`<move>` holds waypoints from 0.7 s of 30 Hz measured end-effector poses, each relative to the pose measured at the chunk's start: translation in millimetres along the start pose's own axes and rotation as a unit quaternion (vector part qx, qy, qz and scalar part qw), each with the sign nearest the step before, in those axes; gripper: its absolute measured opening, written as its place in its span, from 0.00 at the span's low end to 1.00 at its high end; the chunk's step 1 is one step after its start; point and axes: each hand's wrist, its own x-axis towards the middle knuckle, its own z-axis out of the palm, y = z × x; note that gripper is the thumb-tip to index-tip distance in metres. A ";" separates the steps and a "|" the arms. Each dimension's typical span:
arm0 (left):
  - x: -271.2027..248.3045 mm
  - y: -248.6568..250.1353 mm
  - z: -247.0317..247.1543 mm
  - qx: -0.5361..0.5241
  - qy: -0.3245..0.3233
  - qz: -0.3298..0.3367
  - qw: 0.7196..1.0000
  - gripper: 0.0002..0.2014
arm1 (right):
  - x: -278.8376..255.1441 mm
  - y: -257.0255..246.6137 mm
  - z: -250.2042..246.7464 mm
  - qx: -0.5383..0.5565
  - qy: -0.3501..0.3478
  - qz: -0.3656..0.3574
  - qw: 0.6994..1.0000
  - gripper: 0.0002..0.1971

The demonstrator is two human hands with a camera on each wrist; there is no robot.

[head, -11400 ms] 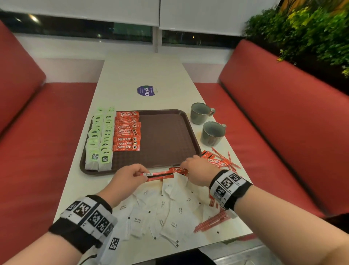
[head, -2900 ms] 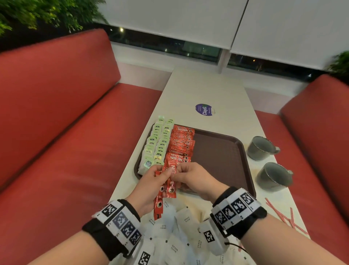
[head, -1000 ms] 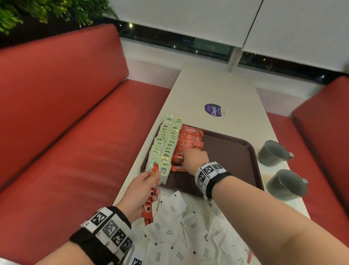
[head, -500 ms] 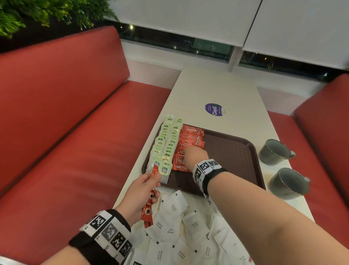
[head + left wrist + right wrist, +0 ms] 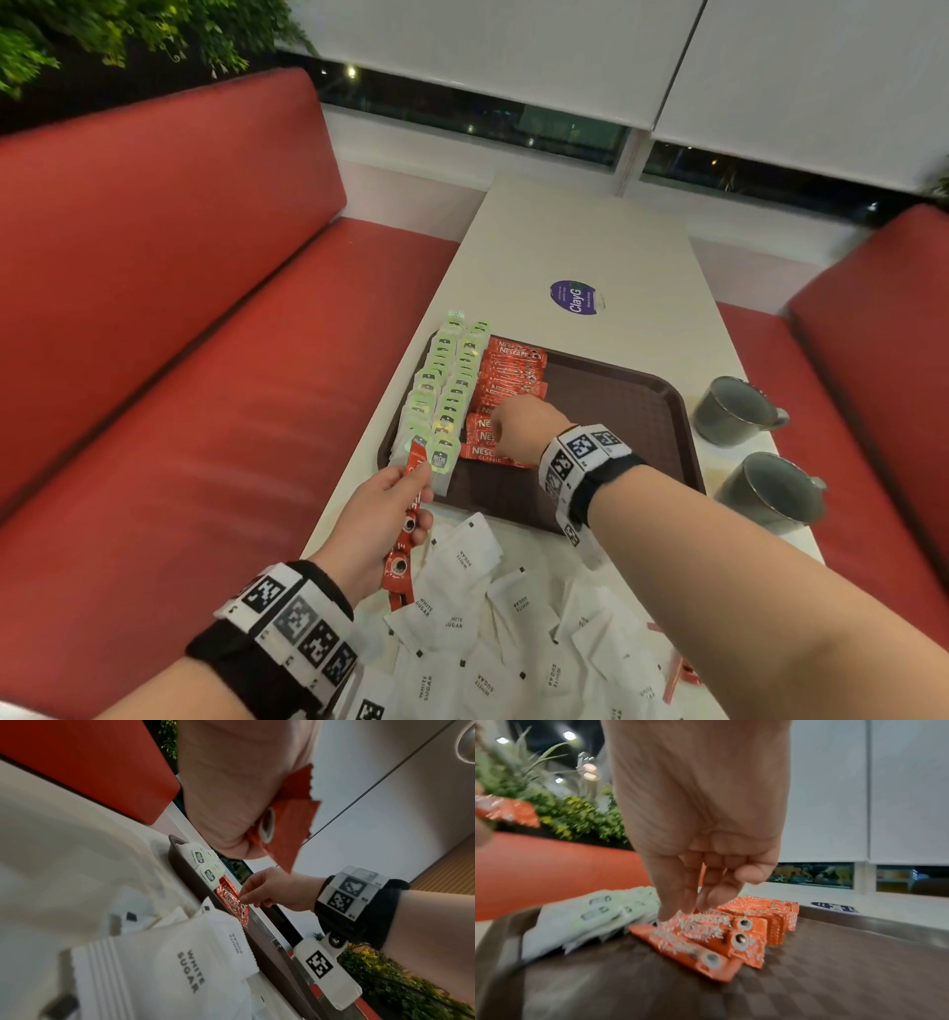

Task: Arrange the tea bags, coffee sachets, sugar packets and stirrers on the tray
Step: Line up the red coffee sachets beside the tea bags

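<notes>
Our left hand [image 5: 377, 519] pinches a few red coffee sachets [image 5: 405, 534] near the tray's [image 5: 626, 411] front-left corner. Our right hand's [image 5: 521, 429] loosely bent fingertips [image 5: 670, 914] touch the sachet row [image 5: 506, 395] on the tray, grasping nothing, beside two tea-bag columns [image 5: 441, 395]; two mugs [image 5: 732, 411] stand right of it.

Tray [image 5: 606, 411]: dark brown, woven check texture.
Coffee sachets [image 5: 508, 380]: red-orange, white lettering, small cup picture.
Tea bags [image 5: 447, 395]: white, pale green tags with dark label.
Sugar packets [image 5: 493, 616]: white, black print.
Worktop [image 5: 590, 241]: cream, round purple sticker [image 5: 575, 297].
Mugs [image 5: 734, 411]: grey.
Benches [image 5: 179, 308]: red.
Wristbands [image 5: 292, 627]: black, black-and-white square markers.
</notes>
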 end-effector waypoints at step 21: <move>-2.7 0.2 -4.0 0.010 0.004 -0.002 1.000 0.13 | 8.2 5.1 16.4 -0.038 0.014 0.028 0.999 0.09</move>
